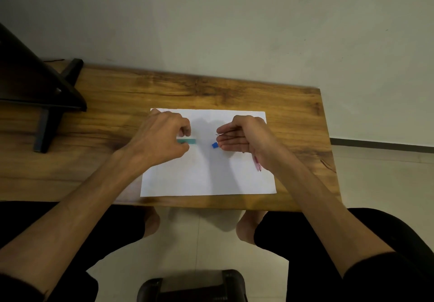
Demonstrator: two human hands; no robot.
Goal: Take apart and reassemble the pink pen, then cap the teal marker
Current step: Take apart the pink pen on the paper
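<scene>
My right hand (pixel 239 135) is curled around a thin dark pen refill (pixel 222 134), whose tip pokes out to the left past the fingers. A piece of the pink pen (pixel 257 165) shows below that wrist; whether it lies on the paper or is held, I cannot tell. The teal marker (pixel 189 141) lies on the white paper (pixel 206 175), its left end hidden under my left hand (pixel 162 135). That hand's fingers are pinched together just above the marker; what they hold, if anything, is hidden. A small blue cap (pixel 214 145) sits by my right fingertips.
The paper lies on a wooden table (pixel 211 88) against a pale wall. A black stand (pixel 47 95) occupies the table's left end. My knees and a dark stool (pixel 195 285) are below the table's near edge.
</scene>
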